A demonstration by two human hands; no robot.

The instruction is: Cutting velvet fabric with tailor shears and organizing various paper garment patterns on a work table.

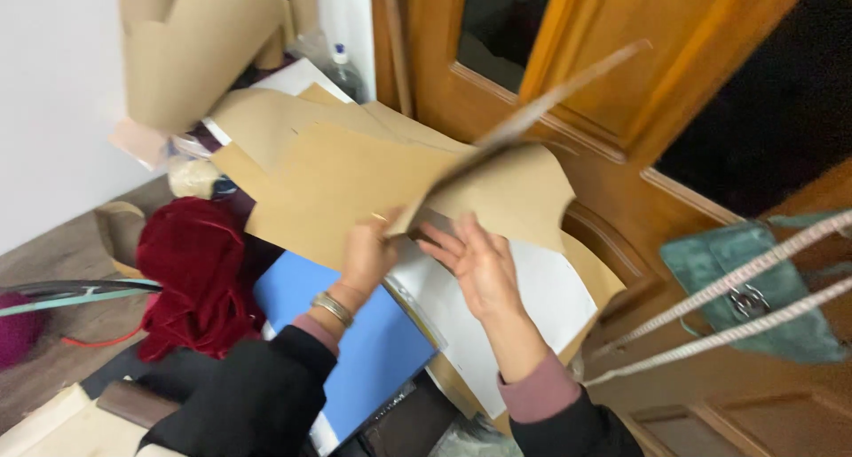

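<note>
Ok so here's where I'm at. My left hand [366,257] is pinched shut on the near edge of a brown card sheet [497,186], thumb and fingers clamped on it, and the sheet is tilted up off the pile, its far corner swinging toward the wooden door [612,111]. My right hand [479,266] is open, palm up, fingers spread, just under the lifted sheet and not gripping anything. It's over a white sheet [541,293] that lies on the pile.

The sheet sits in the middle of the scene, above a stack of more brown card [311,191]. A blue board [373,342] is near me on the left, and a red velvet bundle [191,271] is further left on the floor. A teal bag [754,288] hangs on the right by a rope strap.

My take on doing this bit well: the sheet is big and floppy, so a one-corner pinch will probably let it fold or slip. I'd bring the open hand up flat under the middle to carry it, keep the lift slow, and mind the far corner so it doesn't smack the door. The picture is blurry around that far edge, so I can't tell if it touches the door or not.
</note>
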